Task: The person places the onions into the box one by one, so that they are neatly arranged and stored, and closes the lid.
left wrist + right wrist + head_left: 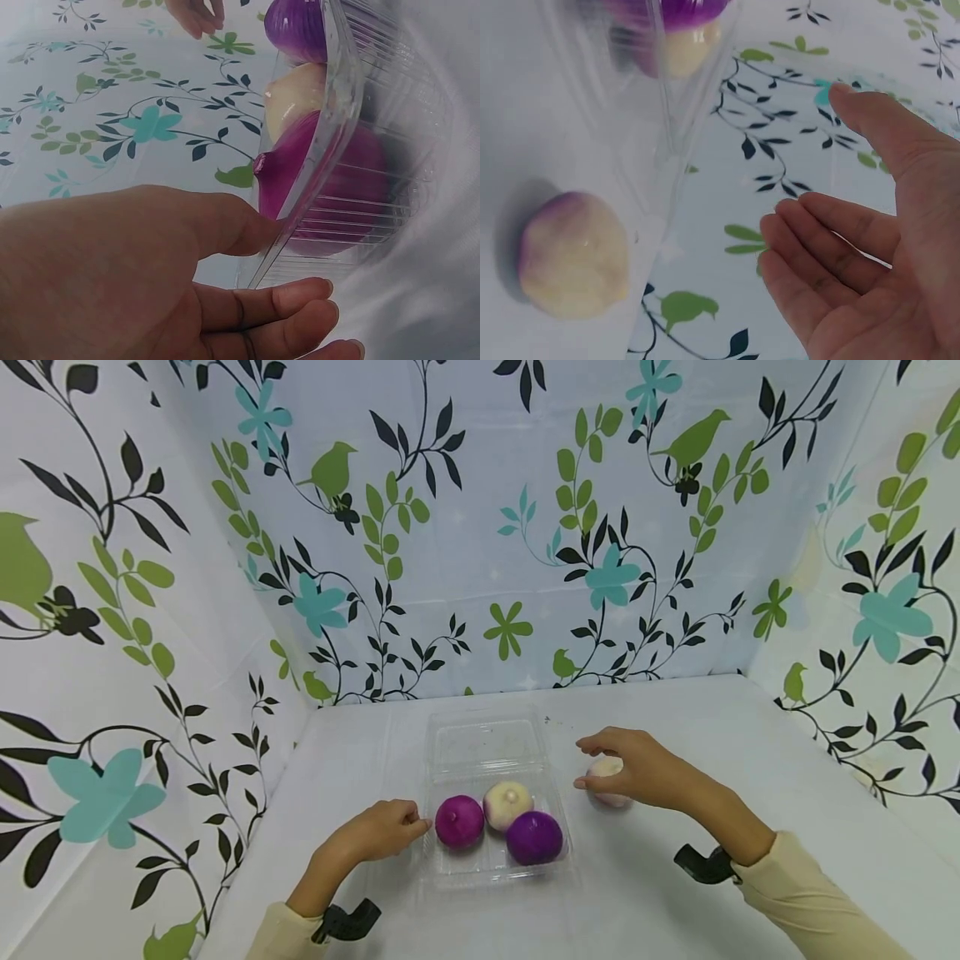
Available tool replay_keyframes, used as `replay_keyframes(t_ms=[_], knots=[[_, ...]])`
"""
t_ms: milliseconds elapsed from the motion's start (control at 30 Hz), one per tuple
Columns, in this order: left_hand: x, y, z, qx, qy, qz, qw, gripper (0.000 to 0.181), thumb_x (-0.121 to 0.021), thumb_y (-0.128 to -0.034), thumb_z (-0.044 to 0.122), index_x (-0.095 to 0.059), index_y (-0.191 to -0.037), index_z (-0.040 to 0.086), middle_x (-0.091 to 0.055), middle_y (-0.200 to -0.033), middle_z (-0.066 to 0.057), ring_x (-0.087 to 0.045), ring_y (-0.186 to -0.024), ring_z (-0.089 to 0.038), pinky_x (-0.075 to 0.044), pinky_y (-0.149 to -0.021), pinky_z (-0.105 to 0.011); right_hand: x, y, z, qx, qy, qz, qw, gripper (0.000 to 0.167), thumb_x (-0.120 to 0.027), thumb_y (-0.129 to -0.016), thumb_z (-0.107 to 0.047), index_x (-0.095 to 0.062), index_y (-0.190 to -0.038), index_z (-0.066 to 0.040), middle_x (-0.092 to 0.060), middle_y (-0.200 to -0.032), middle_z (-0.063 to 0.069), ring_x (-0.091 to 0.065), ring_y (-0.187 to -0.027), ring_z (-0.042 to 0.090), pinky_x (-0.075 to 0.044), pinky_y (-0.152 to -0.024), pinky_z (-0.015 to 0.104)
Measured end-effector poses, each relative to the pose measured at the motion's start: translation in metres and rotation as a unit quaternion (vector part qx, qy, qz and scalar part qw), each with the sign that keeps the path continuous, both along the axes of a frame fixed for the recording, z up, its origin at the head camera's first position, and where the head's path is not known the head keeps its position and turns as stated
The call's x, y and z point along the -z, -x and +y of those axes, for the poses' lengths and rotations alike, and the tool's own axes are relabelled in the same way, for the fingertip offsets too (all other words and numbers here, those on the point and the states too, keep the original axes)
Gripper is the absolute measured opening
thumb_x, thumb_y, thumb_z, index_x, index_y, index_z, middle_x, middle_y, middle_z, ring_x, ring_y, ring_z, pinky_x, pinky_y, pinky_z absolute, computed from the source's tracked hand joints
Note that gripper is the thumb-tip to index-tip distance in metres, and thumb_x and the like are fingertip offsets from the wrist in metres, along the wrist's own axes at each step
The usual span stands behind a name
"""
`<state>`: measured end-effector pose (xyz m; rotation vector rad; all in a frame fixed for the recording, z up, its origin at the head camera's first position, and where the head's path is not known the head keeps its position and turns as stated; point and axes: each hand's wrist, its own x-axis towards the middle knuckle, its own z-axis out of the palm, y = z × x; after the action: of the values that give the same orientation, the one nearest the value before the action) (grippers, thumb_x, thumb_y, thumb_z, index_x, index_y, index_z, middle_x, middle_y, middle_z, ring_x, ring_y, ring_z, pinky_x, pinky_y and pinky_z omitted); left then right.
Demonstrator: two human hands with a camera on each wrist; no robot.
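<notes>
A hinged clear plastic container [491, 868] lies with its lid [487, 739] folded back. Inside it are a magenta onion [459, 822], a cream-coloured onion-like bulb [507, 804] and a violet onion [534, 837]. My left hand [386, 829] holds the container's left edge, thumb at the rim and fingers outside, as the left wrist view shows. To the right of the container, my right hand [637, 768] hovers with fingers and thumb spread. Partly hidden behind it in the head view is a cream and purple bulb [574, 255], which lies apart from the hand on the table.
The white table [675, 877] reaches back to a patterned curtain [480, 527] with leaves, birds and flowers. Similar cloth walls stand at left and right. A black strap mount [705, 864] sits on the right wrist, another [348, 922] on the left.
</notes>
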<state>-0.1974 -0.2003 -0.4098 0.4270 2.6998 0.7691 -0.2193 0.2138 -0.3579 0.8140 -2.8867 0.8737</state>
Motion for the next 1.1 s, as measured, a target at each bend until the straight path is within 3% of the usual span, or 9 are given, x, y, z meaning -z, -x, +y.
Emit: replay_keyframes(t_ms=[300,667,833,1100], knots=[[-0.002,0.000,0.000,-0.002,0.000,0.002,1.0000,0.026,-0.065,-0.1038,0.031,-0.062,-0.089,0.010,-0.060,-0.073,-0.001,-0.054,-0.066,-0.016,-0.043,-0.061,-0.033,0.022,0.010,0.031,0.048,0.055,0.001,0.9973,0.069,-0.080,-0.093,-0.047,-0.061,-0.143,-0.003,-0.067,-0.138,0.015,-0.062,-0.130,0.038,-0.050,-0.107,0.053],[0.002,0.002,-0.002,-0.005,0.000,-0.006,1.0000,0.026,-0.064,-0.1039,0.031,-0.062,-0.090,0.010,-0.061,-0.075,-0.001,-0.056,-0.067,-0.016,-0.044,-0.061,-0.033,0.072,0.026,0.059,0.086,0.073,-0.023,0.9934,0.081,-0.083,-0.089,-0.050,-0.056,-0.145,0.003,-0.063,-0.142,0.020,-0.060,-0.131,0.040,-0.047,-0.110,0.053],[0.005,0.003,-0.002,-0.009,0.002,-0.011,0.9999,0.025,-0.064,-0.1041,0.031,-0.062,-0.091,0.010,-0.060,-0.075,-0.001,-0.056,-0.068,-0.016,-0.044,-0.062,-0.033,0.089,0.030,0.065,0.083,0.074,-0.033,0.9932,0.084,-0.085,-0.088,-0.048,-0.054,-0.145,0.005,-0.062,-0.143,0.022,-0.059,-0.131,0.040,-0.045,-0.111,0.055],[0.000,0.001,-0.001,0.003,-0.001,-0.009,1.0000,0.027,-0.064,-0.1044,0.031,-0.061,-0.088,0.010,-0.060,-0.073,-0.001,-0.054,-0.066,-0.015,-0.043,-0.061,-0.032,0.105,0.031,0.072,0.053,0.072,-0.021,0.9958,0.082,-0.088,-0.086,-0.038,-0.053,-0.144,0.008,-0.060,-0.142,0.024,-0.059,-0.128,0.041,-0.045,-0.111,0.057]])
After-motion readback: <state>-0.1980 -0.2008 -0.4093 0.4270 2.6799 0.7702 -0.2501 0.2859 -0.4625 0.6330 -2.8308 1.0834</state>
